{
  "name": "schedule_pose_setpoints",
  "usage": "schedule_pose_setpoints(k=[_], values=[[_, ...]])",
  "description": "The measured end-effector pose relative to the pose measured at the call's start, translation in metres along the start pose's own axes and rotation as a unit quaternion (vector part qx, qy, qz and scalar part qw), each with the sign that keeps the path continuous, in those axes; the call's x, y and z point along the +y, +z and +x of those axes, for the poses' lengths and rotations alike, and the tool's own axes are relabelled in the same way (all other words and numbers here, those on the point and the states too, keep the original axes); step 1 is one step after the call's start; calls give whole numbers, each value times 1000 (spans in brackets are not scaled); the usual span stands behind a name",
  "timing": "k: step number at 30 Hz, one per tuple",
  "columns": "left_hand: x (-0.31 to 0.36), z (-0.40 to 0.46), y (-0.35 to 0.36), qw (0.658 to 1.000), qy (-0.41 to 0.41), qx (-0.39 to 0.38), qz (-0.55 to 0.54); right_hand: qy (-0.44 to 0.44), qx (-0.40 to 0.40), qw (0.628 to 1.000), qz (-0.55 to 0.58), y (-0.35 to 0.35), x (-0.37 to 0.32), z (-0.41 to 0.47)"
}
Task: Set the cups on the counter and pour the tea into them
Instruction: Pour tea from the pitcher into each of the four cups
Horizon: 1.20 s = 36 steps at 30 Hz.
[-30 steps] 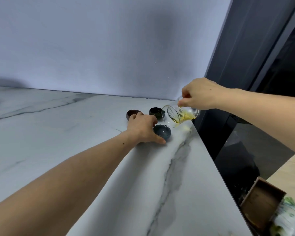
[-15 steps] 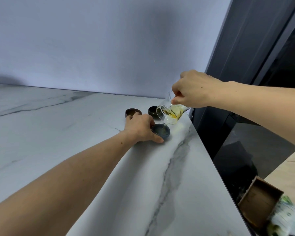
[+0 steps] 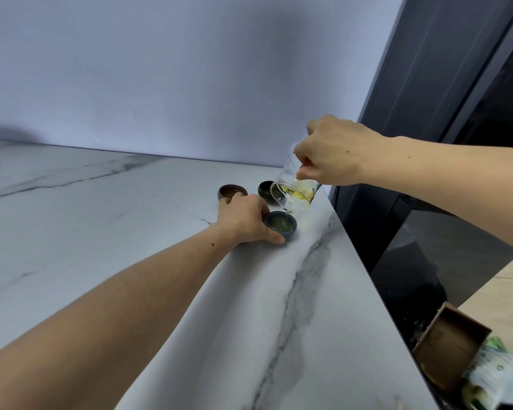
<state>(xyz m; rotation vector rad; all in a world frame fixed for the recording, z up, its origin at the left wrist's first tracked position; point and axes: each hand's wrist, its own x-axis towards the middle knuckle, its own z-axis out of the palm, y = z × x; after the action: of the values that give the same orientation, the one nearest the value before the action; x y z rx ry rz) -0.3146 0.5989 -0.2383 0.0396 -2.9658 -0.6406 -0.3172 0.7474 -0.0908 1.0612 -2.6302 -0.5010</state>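
Marble counter (image 3: 131, 232) carries three cups, all set down — pouring step in hand. Right hand (image 3: 332, 152) pinches the glass pitcher (image 3: 293, 192), tipped steeply; a thin stream of tea drops from its lip into the blue cup (image 3: 280, 224) directly below. Left hand (image 3: 245, 217) curls around that cup's near side, steadying it. Beyond the left hand: brown cup (image 3: 232, 191) and dark cup (image 3: 265, 189). Next, judged: level the pitcher before overflow, shift to another cup.

Both forearms are seen bare, with no sleeve reaching into view. The left hand (image 3: 245, 217) and right hand (image 3: 335, 152) are left uncovered. A few small dark moles are scattered along the arms.
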Motion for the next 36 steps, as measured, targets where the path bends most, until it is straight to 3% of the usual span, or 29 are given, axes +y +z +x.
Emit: schedule_pose_setpoints(k=[36], values=[[-3, 1, 3, 1000, -3, 11, -7, -21, 8, 999, -26, 0, -10, -6]])
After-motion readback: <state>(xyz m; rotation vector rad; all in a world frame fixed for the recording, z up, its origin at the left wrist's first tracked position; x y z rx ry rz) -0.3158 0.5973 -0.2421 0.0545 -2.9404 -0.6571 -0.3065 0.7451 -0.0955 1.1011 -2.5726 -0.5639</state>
